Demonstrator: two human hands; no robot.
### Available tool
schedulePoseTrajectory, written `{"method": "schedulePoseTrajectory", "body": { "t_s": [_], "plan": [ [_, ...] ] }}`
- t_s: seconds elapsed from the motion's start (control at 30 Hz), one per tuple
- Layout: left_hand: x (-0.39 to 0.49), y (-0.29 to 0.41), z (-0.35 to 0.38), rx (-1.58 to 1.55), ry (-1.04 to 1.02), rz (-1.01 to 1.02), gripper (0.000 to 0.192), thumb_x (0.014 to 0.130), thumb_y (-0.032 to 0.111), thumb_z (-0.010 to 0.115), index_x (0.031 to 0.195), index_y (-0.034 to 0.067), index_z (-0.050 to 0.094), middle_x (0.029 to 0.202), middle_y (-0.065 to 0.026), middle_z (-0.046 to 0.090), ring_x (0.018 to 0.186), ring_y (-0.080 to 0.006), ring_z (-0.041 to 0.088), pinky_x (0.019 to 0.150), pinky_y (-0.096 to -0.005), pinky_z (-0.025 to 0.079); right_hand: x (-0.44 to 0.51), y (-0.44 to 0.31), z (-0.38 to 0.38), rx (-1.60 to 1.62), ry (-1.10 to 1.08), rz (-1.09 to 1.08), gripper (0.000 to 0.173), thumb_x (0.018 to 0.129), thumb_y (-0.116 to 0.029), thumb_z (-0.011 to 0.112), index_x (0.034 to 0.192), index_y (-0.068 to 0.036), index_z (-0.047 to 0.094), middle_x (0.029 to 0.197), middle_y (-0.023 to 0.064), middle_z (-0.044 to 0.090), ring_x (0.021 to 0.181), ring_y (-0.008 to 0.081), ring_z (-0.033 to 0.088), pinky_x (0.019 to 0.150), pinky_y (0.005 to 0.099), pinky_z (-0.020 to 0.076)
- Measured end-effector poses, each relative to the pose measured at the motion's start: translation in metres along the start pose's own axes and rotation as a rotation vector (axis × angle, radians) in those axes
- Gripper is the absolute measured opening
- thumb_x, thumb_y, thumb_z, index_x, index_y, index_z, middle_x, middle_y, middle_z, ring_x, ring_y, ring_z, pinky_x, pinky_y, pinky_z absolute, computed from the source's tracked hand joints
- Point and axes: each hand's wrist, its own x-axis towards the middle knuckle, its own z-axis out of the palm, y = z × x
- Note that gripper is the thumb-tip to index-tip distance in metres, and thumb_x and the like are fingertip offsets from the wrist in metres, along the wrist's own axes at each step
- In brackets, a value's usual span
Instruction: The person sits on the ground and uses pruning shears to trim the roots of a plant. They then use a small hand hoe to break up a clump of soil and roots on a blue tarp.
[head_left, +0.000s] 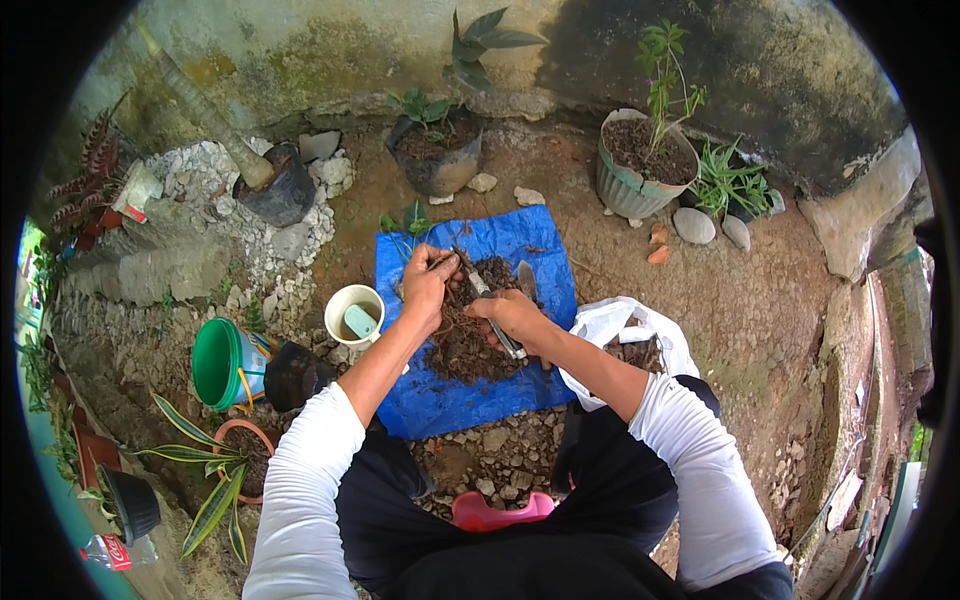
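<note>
My left hand (429, 285) grips the root end of a small leafy plant (414, 219), whose green leaves show just beyond the knuckles. Thin roots (448, 324) trail from it over the soil. In my right hand (511, 319) is a narrow hand tool (510, 343) with a dark and grey handle; its exact kind is unclear. The tool's far end reaches close to the left fingertips. Beneath both hands a heap of dark soil (472, 360) lies on a blue tarp (409, 412). A trowel (527, 280) rests in the soil, partly hidden by my right hand.
Left of the tarp stand a cream cup (334, 306) with a pale green object inside and a green bucket (217, 345) on its side. A white plastic bag (679, 345) of soil is at right. Potted plants (442, 169) line the wall; a pink stool (499, 514) is below.
</note>
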Motion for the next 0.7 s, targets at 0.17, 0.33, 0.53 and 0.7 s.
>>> {"method": "schedulePoseTrajectory", "body": {
  "t_s": [0.17, 0.33, 0.53, 0.7],
  "plan": [
    [-0.003, 0.031, 0.01, -0.317, -0.043, -0.415, 0.017, 0.087, 0.019, 0.065, 0.089, 0.008, 0.052, 0.08, -0.0044, 0.061, 0.068, -0.0155, 0.058, 0.06, -0.028, 0.048, 0.011, 0.012, -0.016, -0.349, 0.191, -0.079, 0.043, 0.071, -0.033, 0.066, 0.084, 0.008, 0.058, 0.068, 0.0141, 0.06, 0.061, 0.023, 0.059, 0.059, 0.0348, 0.0458],
    [0.002, 0.021, -0.002, -0.196, -0.053, -0.336, 0.015, 0.091, 0.022, 0.06, 0.092, 0.008, 0.053, 0.08, -0.0061, 0.06, 0.07, -0.0196, 0.059, 0.063, -0.0352, 0.052, 0.005, 0.002, -0.014, -0.413, 0.202, -0.15, 0.042, 0.073, -0.03, 0.067, 0.086, 0.008, 0.055, 0.062, 0.0104, 0.056, 0.055, 0.0196, 0.056, 0.052, 0.0327, 0.0426],
    [0.011, 0.018, -0.013, -0.054, -0.167, -0.48, 0.009, 0.094, 0.019, 0.054, 0.092, 0.01, 0.055, 0.078, -0.0026, 0.057, 0.066, -0.0144, 0.054, 0.059, -0.0291, 0.048, 0.003, -0.007, -0.017, -0.442, 0.208, -0.191, 0.041, 0.072, -0.03, 0.069, 0.087, 0.006, 0.055, 0.064, 0.0103, 0.057, 0.054, 0.0188, 0.055, 0.052, 0.033, 0.0425],
    [0.014, 0.008, -0.009, 0.279, -0.241, -0.268, 0.009, 0.094, 0.018, 0.054, 0.091, 0.009, 0.056, 0.075, 0.0021, 0.053, 0.061, -0.0081, 0.045, 0.054, -0.0236, 0.038, 0.018, -0.002, -0.025, -0.183, 0.068, -0.089, 0.038, 0.071, -0.03, 0.07, 0.085, 0.003, 0.057, 0.07, 0.0096, 0.057, 0.056, 0.0201, 0.055, 0.054, 0.0337, 0.0444]
  ]
}}
